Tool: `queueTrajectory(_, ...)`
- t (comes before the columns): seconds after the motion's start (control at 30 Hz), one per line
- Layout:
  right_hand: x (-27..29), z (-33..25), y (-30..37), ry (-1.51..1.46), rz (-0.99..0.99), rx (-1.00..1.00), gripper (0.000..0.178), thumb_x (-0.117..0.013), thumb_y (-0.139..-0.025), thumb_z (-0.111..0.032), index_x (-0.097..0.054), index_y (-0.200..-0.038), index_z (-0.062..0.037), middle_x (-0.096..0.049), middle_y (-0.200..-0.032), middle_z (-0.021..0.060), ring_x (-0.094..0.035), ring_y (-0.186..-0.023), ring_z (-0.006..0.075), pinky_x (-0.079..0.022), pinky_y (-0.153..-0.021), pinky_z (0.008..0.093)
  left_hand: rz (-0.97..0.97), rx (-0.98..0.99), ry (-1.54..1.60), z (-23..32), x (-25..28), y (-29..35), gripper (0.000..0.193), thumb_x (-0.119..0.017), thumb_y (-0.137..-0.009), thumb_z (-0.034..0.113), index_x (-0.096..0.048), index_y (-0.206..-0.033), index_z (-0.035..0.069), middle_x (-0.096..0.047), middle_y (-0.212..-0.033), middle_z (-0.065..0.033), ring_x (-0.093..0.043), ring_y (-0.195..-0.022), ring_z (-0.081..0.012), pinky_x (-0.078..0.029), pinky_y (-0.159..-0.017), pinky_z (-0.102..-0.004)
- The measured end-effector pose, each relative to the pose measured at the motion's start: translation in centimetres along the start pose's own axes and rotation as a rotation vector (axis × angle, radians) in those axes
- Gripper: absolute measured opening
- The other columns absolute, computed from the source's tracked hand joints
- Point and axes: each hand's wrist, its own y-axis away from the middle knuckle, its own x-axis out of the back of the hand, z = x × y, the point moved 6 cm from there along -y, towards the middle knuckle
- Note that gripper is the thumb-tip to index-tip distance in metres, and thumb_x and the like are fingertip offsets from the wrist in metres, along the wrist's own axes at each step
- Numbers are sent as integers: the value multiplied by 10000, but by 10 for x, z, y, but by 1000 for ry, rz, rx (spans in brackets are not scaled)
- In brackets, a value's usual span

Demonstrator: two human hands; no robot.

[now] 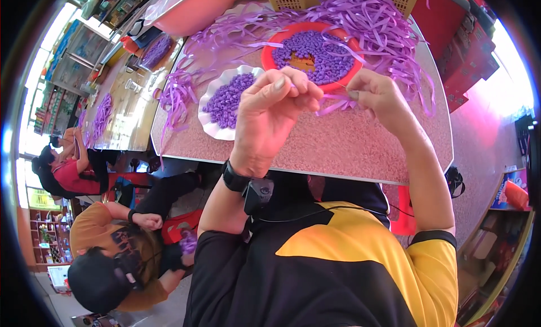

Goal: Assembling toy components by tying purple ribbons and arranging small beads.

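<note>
Head view: a person sits at a speckled pink table (338, 146), both hands raised over it.
Left hand (270, 110): fingers curled, thumb and forefinger pressed together, pinching a purple strip (332, 104).
Right hand (378, 93): thumb and forefinger pinched on the other end of the same strip, just beside the left hand.
Strip: held in the air between the hands, above the table's near half.
White plate (213, 121): scalloped, heaped with small purple pieces, left of the left hand, close to the table's near edge.
Red plate (270, 53): round, more purple pieces, behind the hands.
Ribbon pile (372, 22): loose purple strips across the far side, some trailing over the right edge.
Open room: bare tabletop in front of the hands, up to the near edge.
Neighbour (112, 253): another person, orange shirt, low at the left, well apart from the hands.
</note>
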Motion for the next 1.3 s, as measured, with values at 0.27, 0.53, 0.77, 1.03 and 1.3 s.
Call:
queueTrajectory(0.27,14,-20,9,137,224,75,100,-596,-887,-39,-634,-979,-26,-608,-816,4,-521,-527,56,-419,-481,212,206,163,-58,-15,20,15,224,-595,-957,103,-638,-1141,-15,-600,-903,-80,-624,-856,-225,-540,-759,-346)
queueTrajectory(0.53,-3,-37,17,165,110,259,182,-577,-900,33,-669,-1049,-17,-617,-853,-16,-523,-677,47,-432,-605,206,289,278,-34,-34,34,19,149,-618,-938,68,-634,-1038,-42,-666,-859,-109,-668,-772,-206,-568,-707,-346)
queueTrajectory(0.77,-16,-50,23,225,46,467,214,-558,-888,91,-670,-1053,15,-648,-903,47,-620,-869,113,-525,-795,249,349,313,-21,-47,26,19,127,-629,-918,73,-635,-993,-30,-637,-799,-80,-637,-689,-174,-564,-612,-338)
queueTrajectory(1.03,-16,-51,26,386,94,528,205,-581,-882,98,-693,-1010,-16,-620,-857,71,-630,-786,149,-537,-718,269,364,310,-2,-52,26,18,129,-633,-902,61,-634,-990,-32,-620,-777,-70,-624,-662,-167,-550,-562,-327)
queueTrajectory(1.3,-16,-51,25,434,141,573,202,-609,-853,103,-697,-990,-16,-618,-839,71,-626,-763,150,-528,-687,267,368,322,17,-54,28,19,122,-625,-904,70,-629,-973,-31,-602,-758,-69,-615,-655,-172,-538,-556,-322)
